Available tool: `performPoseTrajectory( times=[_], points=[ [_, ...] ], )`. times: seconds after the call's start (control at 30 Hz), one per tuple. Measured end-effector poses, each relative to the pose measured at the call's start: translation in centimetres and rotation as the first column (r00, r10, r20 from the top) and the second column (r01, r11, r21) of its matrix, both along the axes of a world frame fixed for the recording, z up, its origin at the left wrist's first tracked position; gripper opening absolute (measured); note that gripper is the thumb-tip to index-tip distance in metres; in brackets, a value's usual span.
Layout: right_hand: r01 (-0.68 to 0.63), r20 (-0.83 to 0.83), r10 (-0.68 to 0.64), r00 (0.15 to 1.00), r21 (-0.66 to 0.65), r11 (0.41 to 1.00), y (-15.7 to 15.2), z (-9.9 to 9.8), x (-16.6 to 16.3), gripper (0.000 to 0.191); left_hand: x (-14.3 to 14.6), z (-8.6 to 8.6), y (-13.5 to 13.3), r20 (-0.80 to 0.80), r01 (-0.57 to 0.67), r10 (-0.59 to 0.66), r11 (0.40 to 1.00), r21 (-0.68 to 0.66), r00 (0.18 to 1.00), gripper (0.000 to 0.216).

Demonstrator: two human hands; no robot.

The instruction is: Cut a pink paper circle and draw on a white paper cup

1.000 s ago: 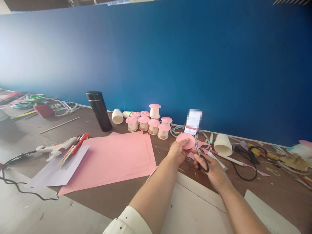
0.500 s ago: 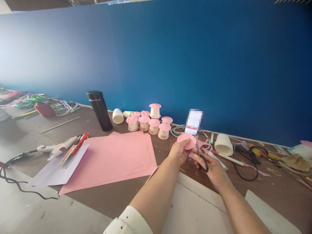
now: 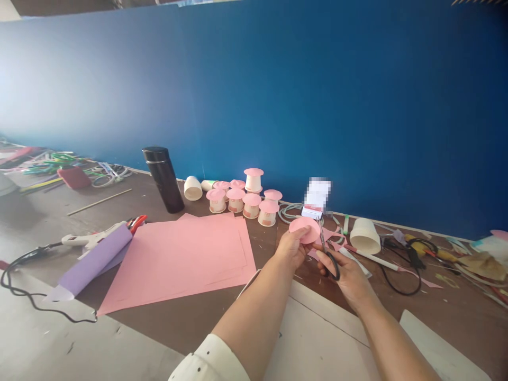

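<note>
Left hand (image 3: 293,247) holds pink disc (image 3: 300,225), scissors (image 3: 336,265) seemingly touching it

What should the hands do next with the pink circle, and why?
Perhaps the left hand should turn the pink circle a tiny bit toward the scissors. That hand is pinching the circle, and the right hand holds the scissors with their blades by its edge, so a small turn could line up a snip.
</note>
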State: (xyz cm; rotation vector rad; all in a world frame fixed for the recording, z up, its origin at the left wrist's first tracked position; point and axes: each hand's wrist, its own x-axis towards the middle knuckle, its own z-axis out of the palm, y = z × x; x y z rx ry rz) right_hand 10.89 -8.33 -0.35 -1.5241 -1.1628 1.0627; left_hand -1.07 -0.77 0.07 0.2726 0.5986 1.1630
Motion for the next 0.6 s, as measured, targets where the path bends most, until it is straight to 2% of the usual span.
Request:
performPoseTrajectory(
  times=[0.27, 0.5, 0.6],
  points=[
    [-0.006, 0.015, 0.006, 1.000, 0.005, 1.000, 0.08, 0.06, -0.01, 0.054, 0.03, 0.10, -0.07, 0.000, 0.006, -0.006, 1.000, 0.008, 1.000, 0.024],
    [-0.020, 0.019, 0.020, 1.000, -0.001, 1.000, 0.18, -0.27, 0.29, 0.053, 0.03, -0.27, 0.12, 0.002, 0.003, -0.003, 1.000, 0.027, 1.000, 0.029],
    [-0.016, -0.002, 0.016, 1.000, -0.015, 1.000, 0.11, -0.24, 0.23, 0.053, -0.15, -0.19, 0.24, -0.045, -0.003, 0.004, 0.999, 0.034, 0.999, 0.032]
  ],
)
